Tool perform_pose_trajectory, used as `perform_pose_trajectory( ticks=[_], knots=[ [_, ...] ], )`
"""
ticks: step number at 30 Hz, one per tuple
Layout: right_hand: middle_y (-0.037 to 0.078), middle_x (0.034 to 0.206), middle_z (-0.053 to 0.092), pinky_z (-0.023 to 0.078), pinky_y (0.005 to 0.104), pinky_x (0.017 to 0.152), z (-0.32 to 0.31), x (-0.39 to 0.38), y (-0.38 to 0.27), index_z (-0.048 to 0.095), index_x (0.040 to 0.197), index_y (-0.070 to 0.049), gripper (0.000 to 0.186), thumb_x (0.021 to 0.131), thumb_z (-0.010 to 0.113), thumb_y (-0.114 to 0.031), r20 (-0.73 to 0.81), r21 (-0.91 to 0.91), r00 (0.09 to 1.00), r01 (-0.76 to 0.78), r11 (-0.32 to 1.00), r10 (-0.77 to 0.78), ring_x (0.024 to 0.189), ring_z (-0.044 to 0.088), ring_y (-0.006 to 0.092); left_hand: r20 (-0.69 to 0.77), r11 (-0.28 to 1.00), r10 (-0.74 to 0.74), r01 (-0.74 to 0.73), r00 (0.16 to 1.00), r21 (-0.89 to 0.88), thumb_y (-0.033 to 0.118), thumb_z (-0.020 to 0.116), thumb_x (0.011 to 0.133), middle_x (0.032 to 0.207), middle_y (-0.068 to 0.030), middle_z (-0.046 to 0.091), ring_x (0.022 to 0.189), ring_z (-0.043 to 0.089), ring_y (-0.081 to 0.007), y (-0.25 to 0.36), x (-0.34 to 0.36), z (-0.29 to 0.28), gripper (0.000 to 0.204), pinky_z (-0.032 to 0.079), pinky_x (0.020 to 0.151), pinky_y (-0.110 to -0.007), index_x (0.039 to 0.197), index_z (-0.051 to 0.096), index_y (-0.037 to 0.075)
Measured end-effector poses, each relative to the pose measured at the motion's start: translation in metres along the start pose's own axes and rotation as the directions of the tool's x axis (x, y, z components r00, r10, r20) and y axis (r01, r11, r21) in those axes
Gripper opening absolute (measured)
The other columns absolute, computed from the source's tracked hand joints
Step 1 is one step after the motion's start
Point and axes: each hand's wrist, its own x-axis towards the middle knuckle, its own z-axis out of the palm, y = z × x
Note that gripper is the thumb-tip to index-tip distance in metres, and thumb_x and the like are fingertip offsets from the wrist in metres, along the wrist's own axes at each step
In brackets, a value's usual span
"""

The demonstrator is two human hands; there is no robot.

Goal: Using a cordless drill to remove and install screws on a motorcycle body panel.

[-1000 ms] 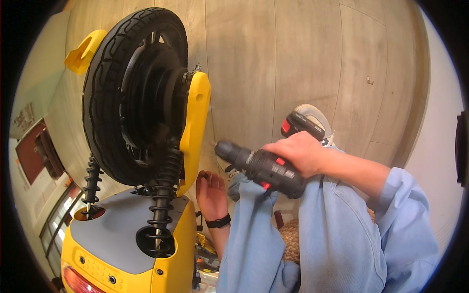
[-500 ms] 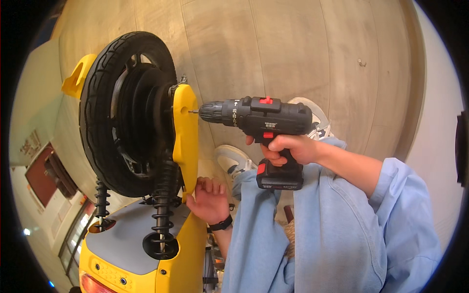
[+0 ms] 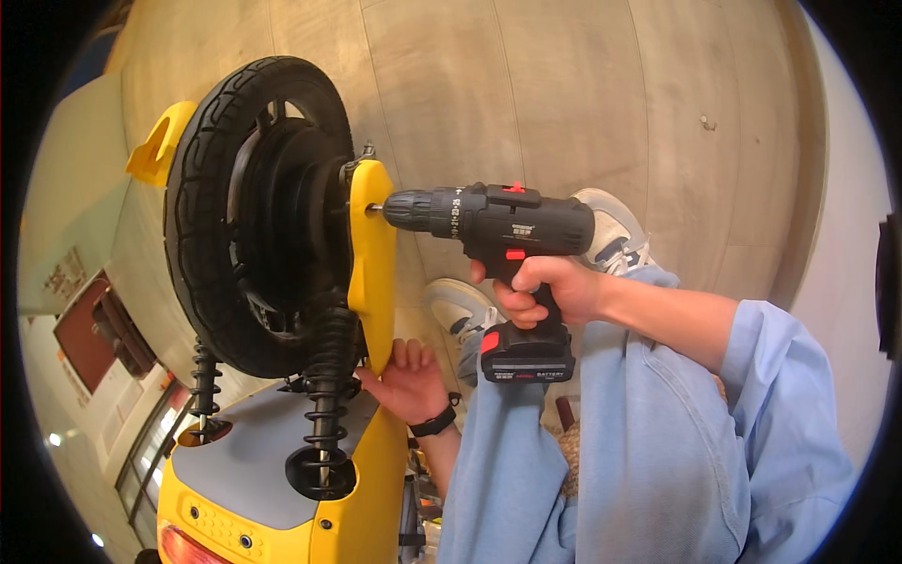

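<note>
My right hand (image 3: 554, 291) is wrapped round the grip of a black cordless drill (image 3: 526, 224) with red switches. Its bit enters a round recess in the long yellow side cover (image 3: 374, 273), and the chuck is close to the cover's face. The cover runs beside the wheel (image 3: 263, 216) of a yellow scooter with a black tyre. At the cover's lower end is my left hand (image 3: 413, 385), its thumb against the edge and its fingers stretched upward, wrapped round nothing. Whatever lies behind the cover is hidden.
Two black coil-spring shock absorbers (image 3: 329, 395) join the wheel to the yellow and grey scooter body (image 3: 254, 461). Another yellow cover (image 3: 162, 146) sits on the wheel's far side. My shoes (image 3: 615, 230) are on the wood-look floor (image 3: 583, 94), close behind the drill.
The drill bit has gone deeper into the yellow cover's recess, and the chuck is nearer the cover. The drill has tilted slightly, its battery end lower. The scooter appears shifted a little rightward in view.
</note>
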Motion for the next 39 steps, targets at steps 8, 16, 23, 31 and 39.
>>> perform_pose_trajectory(
  ticks=[8, 16, 23, 31, 39],
  knots=[
    [0.001, 0.06, 0.048, 0.037, 0.0247, 0.05, 0.001, -0.001, -0.002, 0.052, 0.112, -0.004, 0.034, 0.083, 0.054, -0.021, 0.033, 0.166, 0.998, -0.057, 0.985, 0.052, 0.049, 0.043, 0.0095, -0.017, 0.995, -0.072, 0.073, 0.997, 0.071, 0.058, 0.058, 0.089, 0.072, 0.0017, 0.032, 0.065, 0.032, -0.0118, -0.004, 0.0, -0.004, 0.059, 0.03, 0.061, -0.029, 0.12, 0.055, 0.008],
    [0.005, 0.068, 0.055, 0.042, 0.0265, 0.051, 0.003, 0.001, 0.001, 0.053, 0.107, -0.009, 0.036, 0.091, 0.061, -0.04, -0.307, -0.133, 0.946, 0.07, 0.989, -0.108, 0.051, 0.049, 0.012, 0.22, 0.794, -0.332, 0.146, 0.917, 0.591, 0.048, 0.063, 0.09, 0.069, 0.0045, 0.03, 0.059, 0.03, -0.0079, -0.02, 0.0, 0.012, 0.062, 0.028, 0.057, -0.023, 0.13, 0.048, 0.003],
    [0.006, 0.066, 0.053, 0.042, 0.0275, 0.05, 0.004, -0.002, -0.008, 0.053, 0.109, -0.007, 0.035, 0.09, 0.06, -0.036, -0.328, -0.169, 0.939, 0.052, 0.984, -0.106, 0.047, 0.047, 0.0129, 0.022, 0.944, -0.089, 0.077, 0.996, 0.321, 0.055, 0.058, 0.09, 0.068, 0.0032, 0.029, 0.06, 0.029, -0.0086, -0.012, 0.0, 0.002, 0.066, 0.027, 0.058, -0.026, 0.128, 0.048, 0.002],
    [0.004, 0.061, 0.046, 0.04, 0.0268, 0.054, 0.01, 0.0, 0.0, 0.051, 0.116, 0.0, 0.04, 0.08, 0.06, -0.014, -0.145, -0.11, 0.989, 0.009, 0.994, -0.025, 0.05, 0.047, 0.0126, -0.111, 0.985, 0.062, -0.043, 0.992, 0.169, 0.056, 0.064, 0.086, 0.07, 0.0027, 0.03, 0.061, 0.029, -0.0107, -0.012, -0.002, 0.004, 0.051, 0.027, 0.059, -0.029, 0.1, 0.053, 0.008],
    [0.004, 0.062, 0.046, 0.04, 0.0287, 0.055, 0.013, -0.002, 0.006, 0.051, 0.117, -0.002, 0.041, 0.078, 0.057, -0.013, -0.175, -0.04, 0.984, -0.026, 0.999, 0.019, 0.05, 0.045, 0.0127, -0.018, 0.988, 0.049, -0.046, 0.999, 0.146, 0.055, 0.063, 0.087, 0.072, 0.0026, 0.031, 0.063, 0.029, -0.0112, -0.012, -0.002, 0.001, 0.047, 0.028, 0.061, -0.029, 0.078, 0.043, 0.014]
  ],
)
